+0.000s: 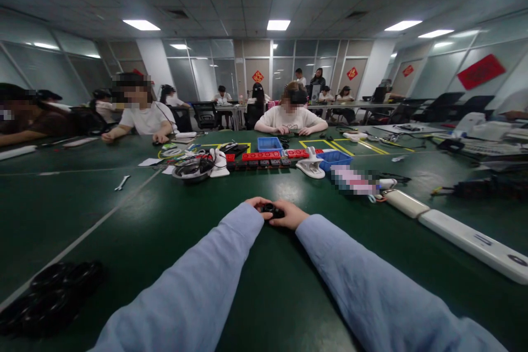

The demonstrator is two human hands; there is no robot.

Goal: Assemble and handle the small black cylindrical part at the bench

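Note:
Both my arms, in light blue sleeves, reach forward over the green tabletop (185, 220). Between my hands is a small black object with a round, ring-like part (269, 208); its kind is too small to make out. My left hand (257, 204) closes on its left side, fingers curled around the edge. From the right, my right hand (291, 215) grips the same object with thumb and fingers. The fingers cover much of it. It is at or just above the table surface.
Ahead lie red power strips (260, 155), blue bins (270, 144) (335, 160), a white clamp (310, 165) and coiled black cable (193, 168). A wrench (122, 182) is at left, black coils (53, 291) near left, a long white device (474, 239) at right. A person (291, 115) sits opposite.

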